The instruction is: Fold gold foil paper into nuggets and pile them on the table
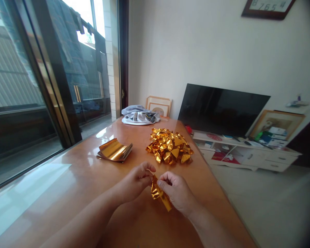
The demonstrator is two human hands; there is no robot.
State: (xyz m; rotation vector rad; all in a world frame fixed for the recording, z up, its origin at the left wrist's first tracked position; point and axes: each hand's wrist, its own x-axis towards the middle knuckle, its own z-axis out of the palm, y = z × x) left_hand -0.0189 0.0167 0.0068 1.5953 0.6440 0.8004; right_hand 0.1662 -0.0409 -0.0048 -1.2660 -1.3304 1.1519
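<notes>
At right hand [180,193], gold foil [157,194], apparently pinched

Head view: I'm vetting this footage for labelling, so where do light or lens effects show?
In the head view, daylight washes out the upper window, and pale reflections glare on the table; also in the head view, the gold sheets and crumpled-looking gold pile carry bright highlights; the head view's top right corner darkens, probably from the lens.

the wall frame [268,9] is cut off above and the right hand [177,191] partly hides the foil [155,193]
</notes>
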